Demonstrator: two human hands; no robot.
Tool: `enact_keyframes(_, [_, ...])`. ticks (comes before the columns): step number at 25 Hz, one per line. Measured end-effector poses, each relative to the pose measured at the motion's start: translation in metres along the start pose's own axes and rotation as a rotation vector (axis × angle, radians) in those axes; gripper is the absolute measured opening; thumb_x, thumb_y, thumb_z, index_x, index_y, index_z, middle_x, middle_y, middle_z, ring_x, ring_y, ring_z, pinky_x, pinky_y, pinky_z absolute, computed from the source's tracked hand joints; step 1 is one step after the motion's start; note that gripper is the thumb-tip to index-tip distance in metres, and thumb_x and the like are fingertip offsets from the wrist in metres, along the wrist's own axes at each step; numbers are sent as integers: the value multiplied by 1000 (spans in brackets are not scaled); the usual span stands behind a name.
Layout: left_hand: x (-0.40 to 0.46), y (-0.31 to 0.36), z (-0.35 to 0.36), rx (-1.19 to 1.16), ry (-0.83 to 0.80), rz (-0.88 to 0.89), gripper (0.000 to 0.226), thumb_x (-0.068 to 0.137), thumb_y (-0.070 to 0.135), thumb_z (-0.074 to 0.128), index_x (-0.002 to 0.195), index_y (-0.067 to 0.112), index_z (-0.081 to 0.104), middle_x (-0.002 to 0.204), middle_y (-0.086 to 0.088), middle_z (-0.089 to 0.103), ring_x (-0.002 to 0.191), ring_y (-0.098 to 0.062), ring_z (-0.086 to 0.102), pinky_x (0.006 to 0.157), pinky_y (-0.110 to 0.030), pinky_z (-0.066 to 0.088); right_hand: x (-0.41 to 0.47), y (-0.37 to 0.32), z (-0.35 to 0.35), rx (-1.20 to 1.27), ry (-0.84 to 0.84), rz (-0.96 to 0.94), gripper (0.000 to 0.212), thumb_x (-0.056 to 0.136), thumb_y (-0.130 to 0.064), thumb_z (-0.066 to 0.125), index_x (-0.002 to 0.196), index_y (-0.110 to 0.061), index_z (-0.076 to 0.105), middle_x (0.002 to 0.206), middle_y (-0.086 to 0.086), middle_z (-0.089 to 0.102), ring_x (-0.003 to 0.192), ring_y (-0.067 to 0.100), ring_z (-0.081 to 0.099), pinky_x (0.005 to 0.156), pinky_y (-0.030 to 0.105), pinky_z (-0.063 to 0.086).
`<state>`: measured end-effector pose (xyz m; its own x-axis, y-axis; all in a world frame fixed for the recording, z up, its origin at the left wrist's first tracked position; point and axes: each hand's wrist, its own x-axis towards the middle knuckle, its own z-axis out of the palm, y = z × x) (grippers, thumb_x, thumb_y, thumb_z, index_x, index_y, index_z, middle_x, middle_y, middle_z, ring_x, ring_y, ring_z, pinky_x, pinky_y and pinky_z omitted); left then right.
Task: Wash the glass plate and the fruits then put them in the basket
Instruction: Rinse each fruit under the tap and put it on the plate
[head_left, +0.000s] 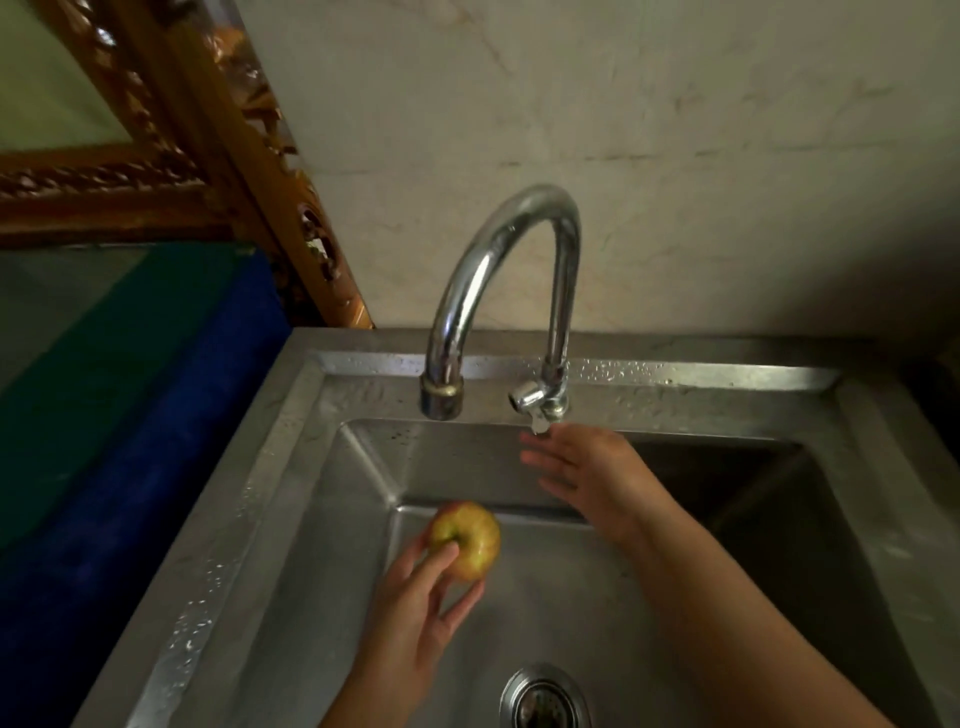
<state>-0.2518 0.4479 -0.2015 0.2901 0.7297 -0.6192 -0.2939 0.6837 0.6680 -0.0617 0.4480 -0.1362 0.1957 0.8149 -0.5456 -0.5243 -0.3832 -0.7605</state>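
Apple (466, 540), round, firm, likely slick when wet, is cupped by left hand (415, 618) fingertips over sink (291, 467); right hand (587, 473) fingers are spread near tap lever (535, 400).

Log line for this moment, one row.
left hand: holds apple over sink | right hand: open, at tap lever | water: none visible
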Motion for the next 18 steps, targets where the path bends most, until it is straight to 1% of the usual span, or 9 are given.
enact_keyframes(2, [-8,5,0,-11,13,22,28,83,2,53,97,23,65,97,2,70,94,-14,63,63,-31,56,-2,-26,12,-20,-14,36,19,94,-12,35,85,-7,51,130,22,54,110,31,57,92,38,42])
enact_keyframes(4, [-11,8,-1,-33,28,49,27,84,4,53,99,24,65,103,1,68,99,-15,62,60,-30,57,-1,-48,18,-33,-69,30,17,94,-12,35,94,-3,49,131,26,51,118,35,52,92,39,44])
enact_keyframes(5, [-12,9,-1,-33,26,61,28,84,5,53,98,25,66,103,3,69,100,-15,62,60,-29,57,-1,-48,17,-120,-78,-17,18,94,-13,37,98,-3,51,130,24,53,120,34,52,94,39,44])
enact_keyframes(7, [-12,10,-1,-12,8,79,30,83,6,55,93,31,69,99,6,71,95,-11,66,61,-28,56,-8,-27,7,-421,-50,-223,24,92,-13,47,113,-4,56,127,14,58,116,28,56,98,34,45])
enact_keyframes(9, [-14,9,2,13,-40,98,29,79,11,60,94,34,70,99,7,73,90,-11,70,62,-29,57,-22,12,6,-657,-187,-460,47,86,-10,59,131,-12,46,127,-1,54,118,16,55,97,20,43])
enact_keyframes(11, [-19,7,5,65,-129,116,34,77,23,61,110,33,65,107,3,73,97,-14,69,66,-28,57,-31,49,6,-841,-370,-582,65,77,-9,70,132,-23,38,132,-8,46,128,10,44,105,16,37])
enact_keyframes(12, [-22,7,5,109,-155,124,39,77,30,61,116,32,62,110,1,72,100,-15,68,68,-27,57,-31,61,6,-859,-384,-611,67,74,-9,73,130,-25,40,133,-8,47,130,10,43,106,17,36])
enact_keyframes(15, [-31,15,3,264,-165,183,52,73,52,61,121,32,58,116,-2,69,99,-14,68,70,-23,55,-26,66,10,-686,-341,-574,59,72,-12,74,125,-23,51,125,-2,59,115,11,57,99,29,48])
enact_keyframes(18, [-33,30,6,350,-207,257,51,77,50,57,123,29,56,122,-7,64,102,-18,67,74,-28,56,-29,62,11,-245,-396,-351,45,76,-21,64,120,-24,56,111,1,66,98,19,68,75,32,60])
